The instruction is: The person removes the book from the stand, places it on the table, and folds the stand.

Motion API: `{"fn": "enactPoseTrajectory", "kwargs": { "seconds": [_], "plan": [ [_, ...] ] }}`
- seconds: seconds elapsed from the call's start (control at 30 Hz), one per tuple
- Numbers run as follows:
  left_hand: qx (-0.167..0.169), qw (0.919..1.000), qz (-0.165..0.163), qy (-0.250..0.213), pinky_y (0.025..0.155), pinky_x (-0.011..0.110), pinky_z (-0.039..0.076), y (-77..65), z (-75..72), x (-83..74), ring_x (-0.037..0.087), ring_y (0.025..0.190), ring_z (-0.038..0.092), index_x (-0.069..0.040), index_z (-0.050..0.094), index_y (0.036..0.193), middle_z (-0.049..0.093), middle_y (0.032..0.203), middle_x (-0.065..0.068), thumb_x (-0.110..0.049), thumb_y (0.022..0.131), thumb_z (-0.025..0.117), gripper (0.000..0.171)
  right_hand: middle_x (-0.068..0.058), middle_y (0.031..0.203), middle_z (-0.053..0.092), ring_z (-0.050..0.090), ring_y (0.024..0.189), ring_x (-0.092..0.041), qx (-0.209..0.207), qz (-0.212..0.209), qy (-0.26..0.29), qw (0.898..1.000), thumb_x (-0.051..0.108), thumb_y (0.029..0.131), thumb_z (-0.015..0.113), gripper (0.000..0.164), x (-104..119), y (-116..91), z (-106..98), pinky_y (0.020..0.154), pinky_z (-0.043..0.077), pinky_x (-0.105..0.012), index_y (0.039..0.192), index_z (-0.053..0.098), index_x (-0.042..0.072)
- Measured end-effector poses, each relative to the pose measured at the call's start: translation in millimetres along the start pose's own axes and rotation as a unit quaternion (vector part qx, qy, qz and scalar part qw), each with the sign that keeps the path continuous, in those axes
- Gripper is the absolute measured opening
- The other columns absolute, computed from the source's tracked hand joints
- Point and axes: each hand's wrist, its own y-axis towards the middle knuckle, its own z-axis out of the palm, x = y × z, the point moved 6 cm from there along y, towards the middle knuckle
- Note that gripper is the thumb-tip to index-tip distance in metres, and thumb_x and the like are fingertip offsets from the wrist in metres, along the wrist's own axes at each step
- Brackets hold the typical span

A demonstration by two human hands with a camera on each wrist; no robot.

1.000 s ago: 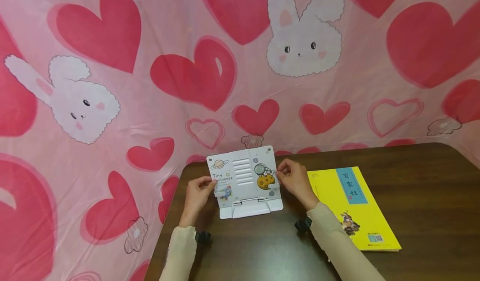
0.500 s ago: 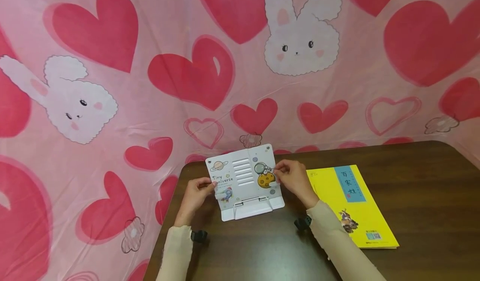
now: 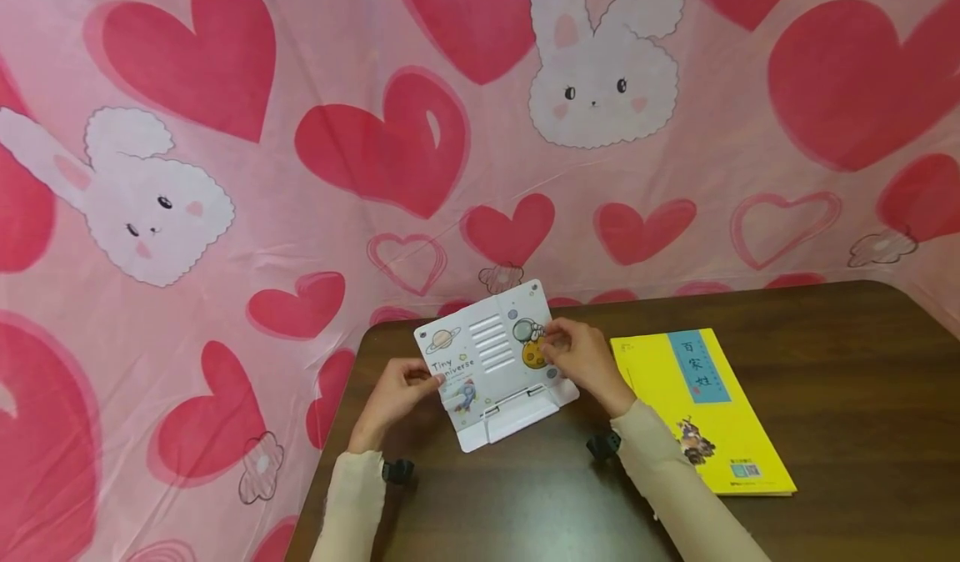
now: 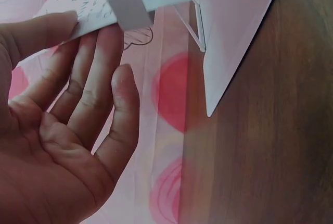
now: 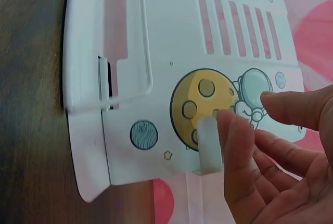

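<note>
Two bare grips, a person's, meet a white printed stand held up near the bench's far left end. The left grip (image 4: 78, 104) is closed on the stand (image 3: 491, 353) at its left edge: the thumb (image 4: 44, 32) lies on the printed face by the lettering while longer fingers pass behind the panel, and the little finger stands free, bent below the edge. A small white tab (image 4: 129, 11) projects just beside those fingers.

The right grip (image 5: 281, 161) is partly open at the opposite edge. Its thumb (image 5: 294, 109) reaches over the astronaut print (image 5: 252, 101), with a gap between it and the nearest fingertips, which sit just beside the second tab (image 5: 209, 146) (whether they touch it, I cannot tell). Nothing shows pinched between thumb and fingers there.

The stand tilts sideways, its lower left corner dropping below the right one, with the ledge (image 3: 525, 420) toward the person. Whether its base touches the bench (image 3: 840, 378) is unclear from these angles. To the right of the right grip, a yellow book (image 3: 720, 429) with a blue title panel lies flat on the wood. Behind everything hangs a pink cloth (image 3: 337, 187) printed with red hearts and white rabbits.
</note>
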Motion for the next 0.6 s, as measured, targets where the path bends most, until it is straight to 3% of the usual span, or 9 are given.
{"fn": "enactPoseTrajectory", "kwargs": {
  "seconds": [0.27,0.6],
  "plan": [
    [0.081,0.9962,0.029,-0.009,0.085,0.036,0.064,-5.6,12.7,-10.8,0.025,0.087,0.080,0.010,0.074,0.116,0.077,0.109,0.029,-0.007,0.092,0.077,0.030,-0.019,0.119,0.073,0.065,0.085,-0.023,0.003,-0.004,-0.020,1.000,0.018,0.093,0.076,0.042,0,1,1,0.068,0.064,-0.032,0.132,0.067,0.003],
    [0.165,0.9841,0.061,-0.026,0.086,0.032,0.064,-11.8,35.9,-25.8,0.024,0.095,0.080,0.001,0.075,0.121,0.078,0.114,0.023,-0.010,0.090,0.081,0.034,-0.019,0.125,0.070,0.065,0.094,-0.027,-0.006,-0.018,-0.042,0.999,0.020,0.093,0.076,0.048,1,2,0,0.084,0.063,-0.043,0.136,0.065,0.001]
  ]
}}
